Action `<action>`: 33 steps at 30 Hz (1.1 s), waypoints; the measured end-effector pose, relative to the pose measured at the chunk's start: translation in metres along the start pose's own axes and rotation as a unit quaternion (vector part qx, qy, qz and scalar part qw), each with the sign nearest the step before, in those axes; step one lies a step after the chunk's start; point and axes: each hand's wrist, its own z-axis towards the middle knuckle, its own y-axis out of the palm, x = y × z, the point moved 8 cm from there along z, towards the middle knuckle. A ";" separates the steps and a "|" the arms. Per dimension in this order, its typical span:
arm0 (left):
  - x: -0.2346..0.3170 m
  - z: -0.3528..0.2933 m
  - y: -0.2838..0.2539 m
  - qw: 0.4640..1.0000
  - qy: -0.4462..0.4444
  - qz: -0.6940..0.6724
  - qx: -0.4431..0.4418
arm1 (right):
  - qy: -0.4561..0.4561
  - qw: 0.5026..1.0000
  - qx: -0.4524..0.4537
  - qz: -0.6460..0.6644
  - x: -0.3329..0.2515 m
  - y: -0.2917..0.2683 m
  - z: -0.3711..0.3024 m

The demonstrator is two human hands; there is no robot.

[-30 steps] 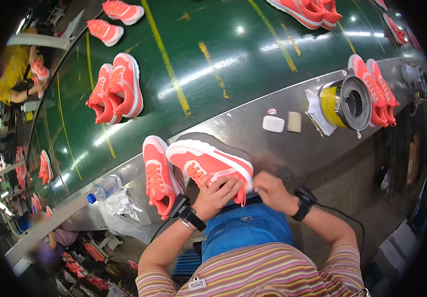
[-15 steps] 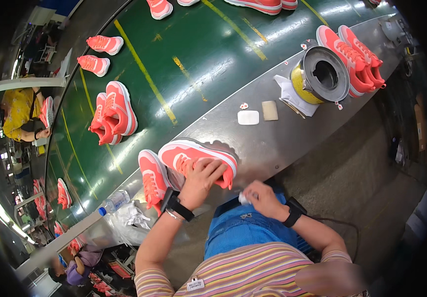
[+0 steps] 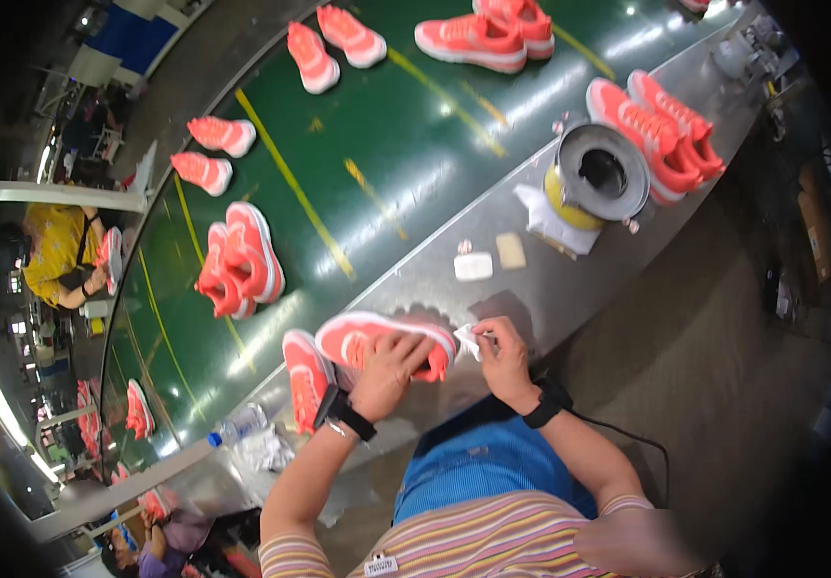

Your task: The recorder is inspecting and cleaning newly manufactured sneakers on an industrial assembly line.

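Note:
My left hand [image 3: 391, 371] is closed over the upper of a coral sneaker [image 3: 348, 336], which lies tilted on the metal ledge with its white sole edge facing away. Just left of it is a second coral sneaker [image 3: 305, 371], near my left wrist. Between the fingertips of my right hand [image 3: 506, 358] is a small folded white cloth [image 3: 467, 340]; whether it is fabric or paper, I cannot tell. The cloth is right by the held sneaker's heel end, and contact between them cannot be made out.
Beyond the metal ledge [image 3: 415, 279] runs a green conveyor belt [image 3: 338, 173] carrying several coral sneakers. On the ledge are a yellow tin with a grey metal top [image 3: 596, 178], a white pad [image 3: 473, 267], a beige block [image 3: 511, 251], another sneaker pair [image 3: 642, 140] and a bottle [image 3: 240, 424].
My right hand has risen from near my lap to the sneaker's heel end, bringing the white cloth. My left hand stays on the sneaker. The whole view has shifted slightly.

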 end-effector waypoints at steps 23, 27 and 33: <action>-0.119 -0.247 0.078 0.538 -0.483 -0.636 0.270 | 0.059 0.857 -0.419 -0.293 -0.029 0.114 -0.003; -0.106 -0.245 0.082 0.424 -0.465 -0.721 0.290 | 0.059 0.895 -0.367 -0.246 -0.044 0.119 -0.027; -0.102 -0.236 0.072 0.364 -0.419 -0.780 0.289 | -0.199 0.862 -0.404 -0.234 -0.107 0.133 -0.057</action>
